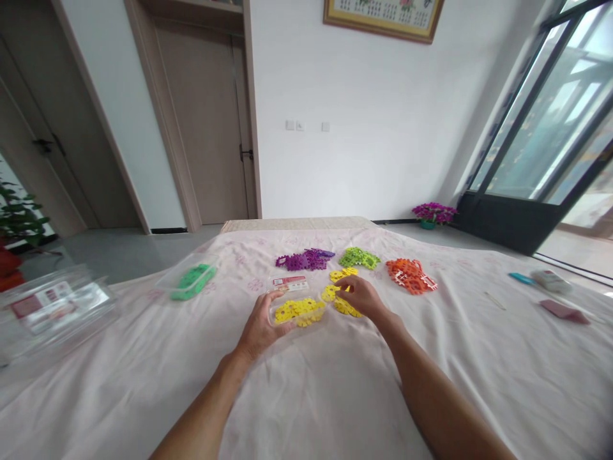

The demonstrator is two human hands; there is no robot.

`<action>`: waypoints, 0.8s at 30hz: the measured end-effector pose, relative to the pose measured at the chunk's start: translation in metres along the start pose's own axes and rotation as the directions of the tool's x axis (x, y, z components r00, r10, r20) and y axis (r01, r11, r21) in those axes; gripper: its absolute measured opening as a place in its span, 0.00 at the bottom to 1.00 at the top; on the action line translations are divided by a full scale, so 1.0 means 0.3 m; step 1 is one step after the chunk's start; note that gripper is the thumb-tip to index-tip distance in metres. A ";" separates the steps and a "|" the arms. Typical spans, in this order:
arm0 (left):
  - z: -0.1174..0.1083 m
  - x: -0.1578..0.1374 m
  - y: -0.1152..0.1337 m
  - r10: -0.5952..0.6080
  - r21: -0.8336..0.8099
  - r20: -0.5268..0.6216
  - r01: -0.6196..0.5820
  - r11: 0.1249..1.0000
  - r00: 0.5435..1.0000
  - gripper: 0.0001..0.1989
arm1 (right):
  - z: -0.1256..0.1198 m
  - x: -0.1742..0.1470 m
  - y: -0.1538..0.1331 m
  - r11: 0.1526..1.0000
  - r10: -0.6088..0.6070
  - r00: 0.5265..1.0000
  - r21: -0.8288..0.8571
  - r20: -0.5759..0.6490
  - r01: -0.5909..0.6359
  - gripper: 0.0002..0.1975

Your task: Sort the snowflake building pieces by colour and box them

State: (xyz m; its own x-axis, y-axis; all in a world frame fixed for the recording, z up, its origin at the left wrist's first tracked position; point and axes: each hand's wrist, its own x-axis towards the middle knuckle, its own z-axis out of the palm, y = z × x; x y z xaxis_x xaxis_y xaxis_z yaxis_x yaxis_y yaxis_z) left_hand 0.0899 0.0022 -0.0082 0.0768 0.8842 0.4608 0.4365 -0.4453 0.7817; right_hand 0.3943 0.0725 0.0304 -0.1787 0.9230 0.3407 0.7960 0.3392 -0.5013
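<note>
My left hand (265, 324) is wrapped round the left side of a clear plastic container (274, 317), thumb at its near edge. Inside lies a heap of yellow snowflake discs (299, 310). Its clear lid (290, 283), with a red and white label, stands at the back. To the right, my right hand (363, 296) reaches over a loose pile of yellow discs (345, 309). Its thumb and fingers pinch the edge of a yellow snowflake disc (329, 293) beside the container. Part of the pile is hidden under this hand.
Behind are piles of purple (302, 260), lime green (359, 257) and orange (410, 276) pieces. A container of green pieces (194, 281) and stacked clear boxes (55, 310) stand left. A pink item (565, 311) and a blue item (522, 278) lie right on the tablecloth (306, 396).
</note>
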 end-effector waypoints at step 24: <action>-0.001 0.001 0.009 -0.001 0.021 0.000 0.001 1.000 1.000 0.33 | 0.010 -0.012 0.026 0.998 0.046 0.980 -0.054 0.192 -0.036 0.09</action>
State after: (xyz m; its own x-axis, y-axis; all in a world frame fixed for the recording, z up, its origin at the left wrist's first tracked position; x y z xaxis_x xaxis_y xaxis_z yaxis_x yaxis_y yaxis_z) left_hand 0.0908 0.0012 -0.0060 0.0768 0.8847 0.4598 0.4556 -0.4414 0.7731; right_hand 0.3995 0.0723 0.0228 -0.2493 0.9554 0.1585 0.8320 0.2951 -0.4698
